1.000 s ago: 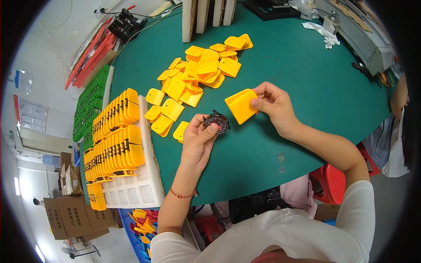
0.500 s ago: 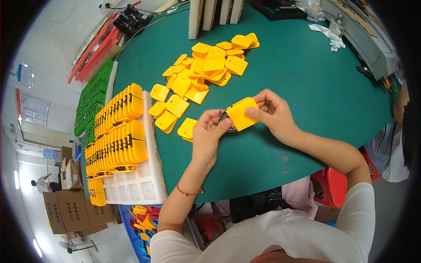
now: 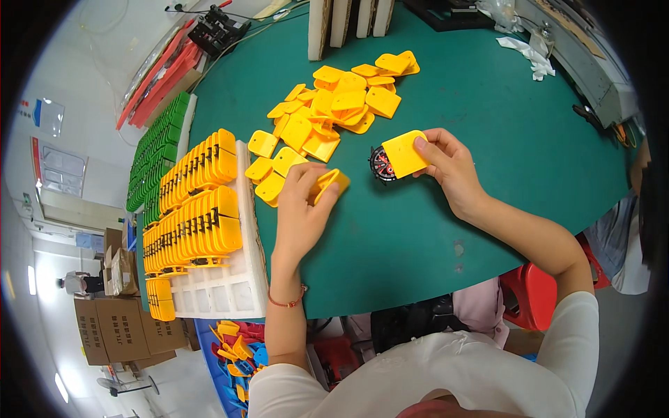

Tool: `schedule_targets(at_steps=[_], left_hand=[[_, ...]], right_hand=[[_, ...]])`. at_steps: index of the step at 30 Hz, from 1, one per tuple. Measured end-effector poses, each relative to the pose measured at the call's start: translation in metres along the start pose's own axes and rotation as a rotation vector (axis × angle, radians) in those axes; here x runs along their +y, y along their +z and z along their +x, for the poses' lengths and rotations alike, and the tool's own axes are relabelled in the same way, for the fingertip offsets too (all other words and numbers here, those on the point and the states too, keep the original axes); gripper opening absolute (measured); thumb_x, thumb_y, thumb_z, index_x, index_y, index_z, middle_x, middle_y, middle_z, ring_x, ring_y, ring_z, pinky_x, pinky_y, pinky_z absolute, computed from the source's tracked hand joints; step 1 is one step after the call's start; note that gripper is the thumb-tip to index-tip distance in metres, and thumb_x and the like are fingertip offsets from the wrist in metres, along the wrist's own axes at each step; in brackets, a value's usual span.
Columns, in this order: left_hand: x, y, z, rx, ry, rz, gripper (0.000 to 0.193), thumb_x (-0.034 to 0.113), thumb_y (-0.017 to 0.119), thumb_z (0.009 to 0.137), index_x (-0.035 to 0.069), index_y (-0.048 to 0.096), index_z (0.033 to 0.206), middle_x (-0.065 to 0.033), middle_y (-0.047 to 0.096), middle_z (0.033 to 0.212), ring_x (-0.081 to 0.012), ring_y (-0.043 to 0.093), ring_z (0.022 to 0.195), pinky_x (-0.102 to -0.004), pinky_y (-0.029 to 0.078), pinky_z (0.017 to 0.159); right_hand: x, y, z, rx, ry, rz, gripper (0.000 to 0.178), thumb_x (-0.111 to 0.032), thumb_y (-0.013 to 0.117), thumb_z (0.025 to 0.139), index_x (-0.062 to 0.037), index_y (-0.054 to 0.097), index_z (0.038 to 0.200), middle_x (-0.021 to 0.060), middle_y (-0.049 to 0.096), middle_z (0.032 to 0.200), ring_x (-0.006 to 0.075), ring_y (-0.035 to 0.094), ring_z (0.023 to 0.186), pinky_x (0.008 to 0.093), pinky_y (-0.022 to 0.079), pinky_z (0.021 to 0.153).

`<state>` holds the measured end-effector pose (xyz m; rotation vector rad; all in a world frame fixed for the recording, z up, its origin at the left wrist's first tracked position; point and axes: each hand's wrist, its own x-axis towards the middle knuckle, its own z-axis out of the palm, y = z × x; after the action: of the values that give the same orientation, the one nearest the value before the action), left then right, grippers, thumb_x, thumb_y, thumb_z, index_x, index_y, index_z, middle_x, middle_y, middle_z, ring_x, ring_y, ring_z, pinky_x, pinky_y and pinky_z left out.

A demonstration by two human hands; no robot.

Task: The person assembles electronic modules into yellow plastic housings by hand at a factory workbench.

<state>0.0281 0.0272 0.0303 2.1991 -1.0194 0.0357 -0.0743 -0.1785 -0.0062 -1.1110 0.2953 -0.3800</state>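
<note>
My right hand (image 3: 449,164) pinches a flat yellow plastic holder (image 3: 404,155), thumb on its upper face. From the holder's left side juts a round black watch (image 3: 381,164) with a red-marked dial; the rest of it is covered. Further left, my left hand (image 3: 301,209) is closed on another yellow plastic holder (image 3: 329,185), which is tilted, with thumb and fingers at its edges. Just beyond that hand, several loose yellow holders (image 3: 288,160) lie on the green table (image 3: 446,251), continuing into a larger heap (image 3: 341,101) further back.
A white foam tray (image 3: 221,298) at left carries rows of yellow holders with black parts; green ones (image 3: 148,164) stand behind it. White foam slabs (image 3: 341,24) stand upright at the back. A blue bin (image 3: 212,355) of coloured pieces and a red stool (image 3: 528,296) are below the table edge.
My left hand has left the watch and moved left, taking up a loose yellow holder. My right hand has shifted slightly right and away with the watch and its holder.
</note>
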Motion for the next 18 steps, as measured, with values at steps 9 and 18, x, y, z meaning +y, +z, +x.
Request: schedule_targets(at_steps=[9,18], left_hand=[[0.002,0.013,0.0,-0.124,-0.286,-0.904,0.034,0.004,0.059,0.082,-0.004,0.044,0.11,-0.0088,0.056,0.103,-0.0101,0.055,0.09,-0.0195,0.043,0.081],[0.005,0.021,0.0,-0.15,-0.372,-0.945,0.026,0.006,0.055,0.084,-0.006,0.049,0.106,-0.012,0.061,0.093,-0.016,0.061,0.08,-0.0275,0.055,0.064]], right_hand=[[-0.002,-0.002,0.001,0.022,-0.065,-0.011,0.028,-0.025,0.059,0.083,-0.0013,0.052,0.097,0.0047,0.056,0.089,0.0093,0.054,0.08,0.0231,0.045,0.066],[-0.001,-0.002,0.001,-0.032,-0.11,-0.019,0.027,-0.023,0.061,0.082,-0.0012,0.052,0.096,0.0029,0.057,0.086,0.007,0.053,0.077,0.0213,0.043,0.062]])
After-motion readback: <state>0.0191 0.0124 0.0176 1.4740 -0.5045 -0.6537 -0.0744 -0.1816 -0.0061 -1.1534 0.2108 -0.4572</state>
